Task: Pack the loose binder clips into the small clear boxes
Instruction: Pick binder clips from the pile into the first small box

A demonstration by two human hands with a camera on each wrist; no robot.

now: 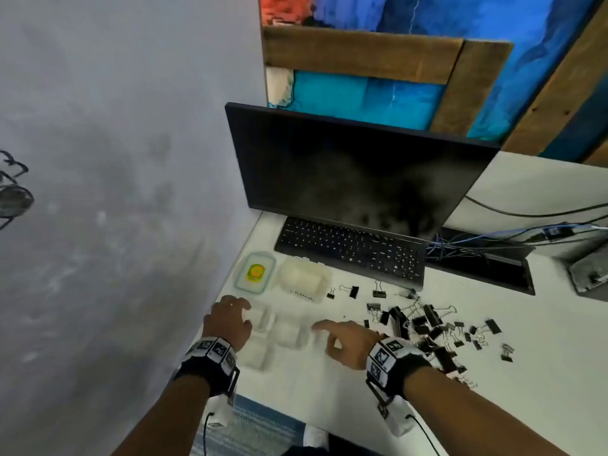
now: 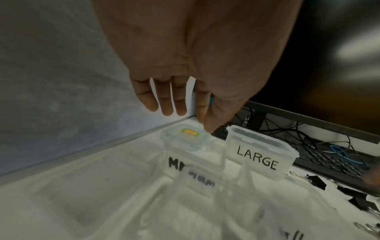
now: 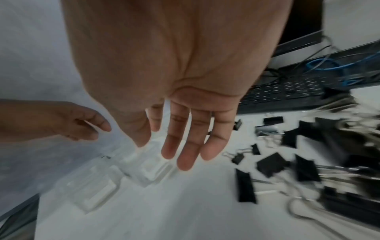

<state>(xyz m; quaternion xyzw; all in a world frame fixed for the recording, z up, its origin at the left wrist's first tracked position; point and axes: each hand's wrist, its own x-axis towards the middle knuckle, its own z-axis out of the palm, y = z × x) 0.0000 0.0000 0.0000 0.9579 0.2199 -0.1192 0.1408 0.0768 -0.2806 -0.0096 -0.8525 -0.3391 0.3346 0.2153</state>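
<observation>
Several small clear boxes [image 1: 289, 334] [image 3: 156, 168] stand open on the white desk [image 1: 329, 390] near its left front corner. One of them carries a blurred black label [image 2: 193, 164]. My left hand [image 1: 241, 312] [image 2: 176, 105] hovers over the leftmost box with fingers loosely spread and holds nothing. My right hand [image 1: 324, 330] [image 3: 180, 146] reaches over the boxes from the right, fingers straight and empty. A heap of loose black binder clips [image 1: 427, 324] [image 3: 287, 162] of mixed sizes lies to its right.
A bigger clear tub marked LARGE [image 1: 304, 279] [image 2: 259, 154] and a green-rimmed lid [image 1: 255, 273] sit behind the small boxes. Further back are a keyboard [image 1: 348, 251], a dark monitor [image 1: 355, 172] and tangled cables [image 1: 493, 238]. A grey wall [image 1: 115, 192] borders the desk's left edge.
</observation>
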